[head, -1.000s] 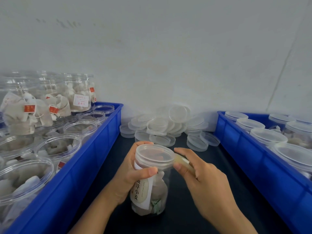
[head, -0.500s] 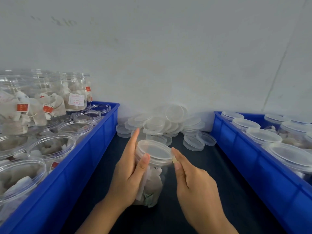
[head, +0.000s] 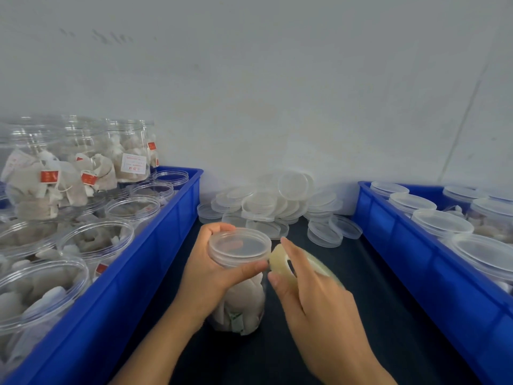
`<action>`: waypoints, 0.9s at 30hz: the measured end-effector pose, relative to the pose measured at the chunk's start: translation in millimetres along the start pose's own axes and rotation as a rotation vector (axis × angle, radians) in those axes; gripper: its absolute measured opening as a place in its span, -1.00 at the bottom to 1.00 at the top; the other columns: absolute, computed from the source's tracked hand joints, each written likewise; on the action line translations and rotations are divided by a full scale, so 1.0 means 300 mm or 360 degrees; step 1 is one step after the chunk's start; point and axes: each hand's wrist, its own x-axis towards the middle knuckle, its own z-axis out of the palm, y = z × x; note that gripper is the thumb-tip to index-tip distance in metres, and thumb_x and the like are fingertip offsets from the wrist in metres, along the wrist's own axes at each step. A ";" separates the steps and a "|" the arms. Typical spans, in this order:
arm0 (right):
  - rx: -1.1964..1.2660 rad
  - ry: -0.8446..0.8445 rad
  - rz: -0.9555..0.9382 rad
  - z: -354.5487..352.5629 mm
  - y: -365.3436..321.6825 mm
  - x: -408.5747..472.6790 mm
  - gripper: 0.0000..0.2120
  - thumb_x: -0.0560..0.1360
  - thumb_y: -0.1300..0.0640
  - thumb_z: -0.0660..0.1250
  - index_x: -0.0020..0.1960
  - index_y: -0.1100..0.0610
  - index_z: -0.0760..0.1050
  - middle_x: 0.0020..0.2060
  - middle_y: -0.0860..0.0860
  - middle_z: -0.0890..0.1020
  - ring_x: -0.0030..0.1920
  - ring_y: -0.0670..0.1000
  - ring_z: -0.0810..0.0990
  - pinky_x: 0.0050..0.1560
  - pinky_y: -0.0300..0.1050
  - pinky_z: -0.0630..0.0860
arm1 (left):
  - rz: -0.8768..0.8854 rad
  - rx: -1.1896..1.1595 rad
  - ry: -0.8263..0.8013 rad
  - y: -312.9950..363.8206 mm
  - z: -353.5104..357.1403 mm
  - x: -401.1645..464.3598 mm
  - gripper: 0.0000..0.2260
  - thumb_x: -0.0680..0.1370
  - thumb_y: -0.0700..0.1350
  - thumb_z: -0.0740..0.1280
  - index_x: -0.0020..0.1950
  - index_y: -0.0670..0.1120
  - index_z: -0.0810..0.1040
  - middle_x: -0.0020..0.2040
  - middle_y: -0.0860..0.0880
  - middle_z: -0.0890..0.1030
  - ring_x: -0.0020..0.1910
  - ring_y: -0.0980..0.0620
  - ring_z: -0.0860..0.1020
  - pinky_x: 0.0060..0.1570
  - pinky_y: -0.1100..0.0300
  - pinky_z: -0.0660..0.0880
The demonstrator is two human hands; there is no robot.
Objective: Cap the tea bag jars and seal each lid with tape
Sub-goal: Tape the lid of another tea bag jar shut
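Jar: clear round plastic jar of tea bags (head: 241,304) stands upright on the dark table (head: 388,315), at 6 o'clock from the heap of clear loose lids (head: 274,207).
Lid: translucent round plastic lid (head: 239,245) sits on the jar's mouth.
Left hand: left hand (head: 211,270) curls round the jar's neck from 9 o'clock; thumb lies across the near side just under the lid rim, fingertips wrap the far rim.
Right hand: right hand (head: 313,298) holds a yellowish roll of clear tape (head: 286,263), forefinger through its core; the roll touches the lid rim at 3 o'clock.
Hidden: the tape's free end is too blurred to make out; the left palm covers much of the jar's wall.
Sides: blue plastic crate of open jars (head: 155,245) at 9 o'clock, blue plastic crate of capped jars (head: 416,262) at 3 o'clock, both cut off by the frame.
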 end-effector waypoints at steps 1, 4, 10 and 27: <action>-0.0066 0.0004 -0.0034 -0.014 -0.006 0.001 -0.28 0.36 -0.40 -0.31 0.45 -0.24 0.09 -0.04 -0.19 0.58 -0.05 -0.20 0.53 -0.21 -0.41 0.39 | -0.0030 -0.0050 -0.0015 -0.004 -0.010 0.002 -0.27 0.02 0.21 0.59 0.12 0.10 0.48 0.02 0.20 0.62 0.02 0.23 0.60 -0.05 0.27 0.50; -0.0214 0.0058 -0.0106 -0.033 -0.009 0.002 -0.39 0.42 -0.37 -0.25 0.40 -0.24 0.15 -0.07 -0.18 0.60 -0.08 -0.17 0.55 -0.14 -0.32 0.42 | -0.0057 -0.0168 -0.0090 -0.013 -0.032 0.006 -0.28 0.03 0.12 0.60 0.14 0.02 0.49 0.03 0.14 0.65 0.03 0.18 0.62 -0.11 0.27 0.56; -0.0321 0.0124 -0.0114 -0.038 -0.005 0.009 -0.51 0.50 -0.30 -0.21 0.34 -0.25 0.20 -0.15 -0.18 0.58 -0.11 -0.15 0.55 -0.13 -0.26 0.47 | -0.0074 -0.0343 -0.0217 -0.042 -0.038 0.012 -0.35 0.09 0.01 0.61 0.14 -0.02 0.52 0.07 -0.02 0.67 0.08 0.03 0.64 -0.04 0.24 0.57; -0.0441 0.0364 -0.0425 0.008 -0.053 -0.014 -0.59 0.51 0.02 0.10 0.24 0.00 0.59 -0.55 -0.08 0.38 -0.59 -0.10 0.34 -0.63 -0.21 0.26 | -0.0233 -0.0759 -0.0192 -0.055 -0.033 0.010 -0.18 -0.02 0.03 0.64 0.20 -0.05 0.49 0.01 0.01 0.70 -0.02 0.02 0.68 -0.18 0.25 0.59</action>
